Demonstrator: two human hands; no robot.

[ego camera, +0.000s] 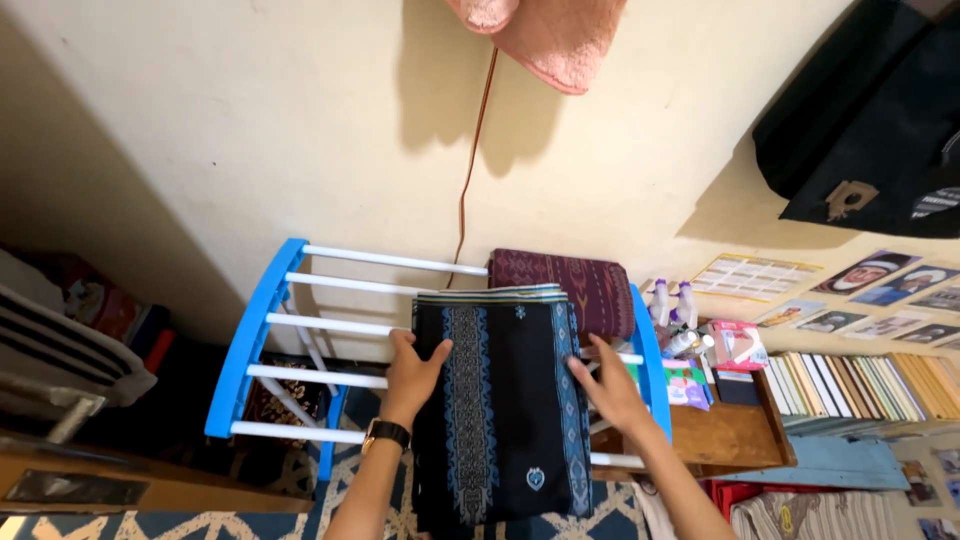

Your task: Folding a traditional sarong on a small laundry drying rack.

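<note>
A black folded cloth with blue patterned stripes [505, 400] hangs over the white bars of a blue-framed drying rack [250, 330]. My left hand [412, 375], with a watch on its wrist, rests flat on the cloth's left edge. My right hand [610, 385] presses on the cloth's right edge, fingers spread. Behind it, a maroon patterned cloth [570, 280] is draped over the rack's far bars.
A low wooden table [725, 435] at right holds spray bottles [675, 305] and small packets. A row of books [850, 385] stands further right. A pink towel [550, 35] and a dark garment [870, 120] hang on the wall. A patterned rug covers the floor.
</note>
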